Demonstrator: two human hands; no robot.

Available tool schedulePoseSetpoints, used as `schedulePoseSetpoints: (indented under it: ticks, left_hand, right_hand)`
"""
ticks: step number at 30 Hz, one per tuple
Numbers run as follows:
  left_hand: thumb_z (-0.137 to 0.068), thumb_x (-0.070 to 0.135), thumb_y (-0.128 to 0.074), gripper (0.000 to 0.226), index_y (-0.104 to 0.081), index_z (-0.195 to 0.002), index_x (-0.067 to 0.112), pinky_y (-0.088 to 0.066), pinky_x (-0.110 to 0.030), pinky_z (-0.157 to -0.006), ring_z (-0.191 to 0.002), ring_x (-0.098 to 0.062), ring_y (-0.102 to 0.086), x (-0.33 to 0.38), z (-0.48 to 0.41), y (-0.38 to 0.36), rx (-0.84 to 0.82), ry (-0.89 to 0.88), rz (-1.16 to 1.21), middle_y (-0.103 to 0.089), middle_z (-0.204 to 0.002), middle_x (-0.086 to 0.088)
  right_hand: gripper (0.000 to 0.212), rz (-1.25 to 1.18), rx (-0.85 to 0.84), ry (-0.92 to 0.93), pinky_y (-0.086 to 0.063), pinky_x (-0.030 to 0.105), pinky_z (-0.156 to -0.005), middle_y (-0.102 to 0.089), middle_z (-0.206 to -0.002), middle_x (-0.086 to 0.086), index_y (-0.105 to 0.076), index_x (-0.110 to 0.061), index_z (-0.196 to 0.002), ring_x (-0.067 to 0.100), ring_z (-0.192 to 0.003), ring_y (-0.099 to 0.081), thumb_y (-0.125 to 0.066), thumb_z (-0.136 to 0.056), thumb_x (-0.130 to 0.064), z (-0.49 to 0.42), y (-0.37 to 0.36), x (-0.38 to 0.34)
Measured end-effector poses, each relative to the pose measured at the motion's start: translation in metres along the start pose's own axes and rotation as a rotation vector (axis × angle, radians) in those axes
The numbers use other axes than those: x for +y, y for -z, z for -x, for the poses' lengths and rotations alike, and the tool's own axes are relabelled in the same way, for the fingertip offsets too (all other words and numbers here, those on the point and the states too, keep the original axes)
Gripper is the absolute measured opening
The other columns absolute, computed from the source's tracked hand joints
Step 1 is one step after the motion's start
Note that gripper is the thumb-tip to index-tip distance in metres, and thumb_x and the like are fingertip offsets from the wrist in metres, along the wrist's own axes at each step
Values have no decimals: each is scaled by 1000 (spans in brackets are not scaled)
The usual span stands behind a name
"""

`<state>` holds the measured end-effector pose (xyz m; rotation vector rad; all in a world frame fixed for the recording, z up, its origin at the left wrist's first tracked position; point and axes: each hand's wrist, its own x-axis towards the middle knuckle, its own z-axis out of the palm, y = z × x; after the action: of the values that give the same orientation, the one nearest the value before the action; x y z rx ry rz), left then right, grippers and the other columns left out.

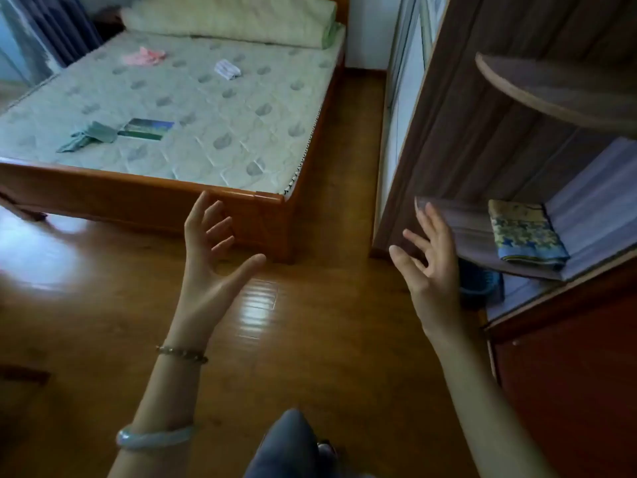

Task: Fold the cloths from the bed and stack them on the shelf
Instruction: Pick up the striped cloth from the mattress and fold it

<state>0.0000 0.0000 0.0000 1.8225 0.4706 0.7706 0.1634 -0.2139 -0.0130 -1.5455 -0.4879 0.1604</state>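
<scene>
A folded yellow-and-blue patterned cloth (527, 234) lies on the lower shelf (482, 250) at the right. On the bed (213, 108) lie a crumpled pink cloth (144, 56), a folded white striped cloth (226, 68), a loose green cloth (88, 135) and a blue-green flat piece (146, 129) beside it. My left hand (212, 250) is open, palm up, in front of the bed's foot corner. My right hand (429, 257) is open with fingers spread, just left of the shelf edge. Neither hand holds anything.
The wooden bed frame (155, 198) runs across the left. A rolled quilt (234, 19) lies at the bed's head. An upper curved shelf (551, 88) juts out at the top right. A red-brown cabinet (568, 374) stands below the shelves. Polished wooden floor (293, 339) lies between.
</scene>
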Motion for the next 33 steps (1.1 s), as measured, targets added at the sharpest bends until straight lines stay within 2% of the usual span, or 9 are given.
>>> schedulePoseSetpoints:
  ticks: [5, 12, 16, 23, 29, 33]
  left_hand:
    - [-68, 40, -75, 100, -16, -149, 33, -39, -42, -108, -132, -8, -41, -19, -31, -3, -19, 41, -6, -32, -150, 4]
    - [-69, 38, -74, 96, -19, -148, 36, -38, -40, -109, -133, -7, -40, -53, -125, 0, -32, 16, -7, -32, -149, 10]
    - [-70, 36, -74, 93, -22, -148, 35, -37, -39, -109, -134, -8, -40, -74, -203, 10, -30, 2, 18, -32, -150, 9]
    - [-70, 37, -73, 93, -23, -147, 34, -37, -40, -109, -133, -8, -41, -98, -350, -4, -90, 1, 45, -32, -150, 8]
    - [-70, 43, -73, 93, -22, -147, 33, -37, -43, -109, -132, -8, -41, -122, -466, -43, -129, -29, 26, -33, -150, 8]
    - [-69, 45, -73, 92, -23, -146, 34, -38, -42, -109, -131, -6, -42, -143, -561, -77, -103, -65, 17, -33, -149, 10]
  right_hand:
    - [65, -5, -22, -19, -47, 13, -89, -34, -148, -11, -31, -44, -136, 1, -124, -47, -62, -83, -24, -31, -16, 8]
    - [66, 4, -12, -17, -46, 11, -87, -35, -147, -7, -31, -36, -139, 0, -123, -48, -62, -82, -22, -119, -55, 29]
    - [68, 16, 17, -21, -45, 9, -86, -35, -150, -2, -30, -27, -144, 5, -125, -48, -63, -85, -19, -188, -83, 38]
    - [72, 10, 72, -27, -43, 4, -82, -36, -150, -2, -28, -21, -147, 1, -124, -47, -60, -82, -23, -319, -129, 42]
    - [67, 23, 98, -7, -44, 8, -89, -36, -151, -4, -30, -30, -144, 1, -125, -47, -61, -85, -21, -430, -141, 61]
    - [65, 22, 114, 40, -44, 7, -87, -38, -149, -5, -32, -33, -141, 0, -123, -49, -61, -84, -24, -533, -144, 79]
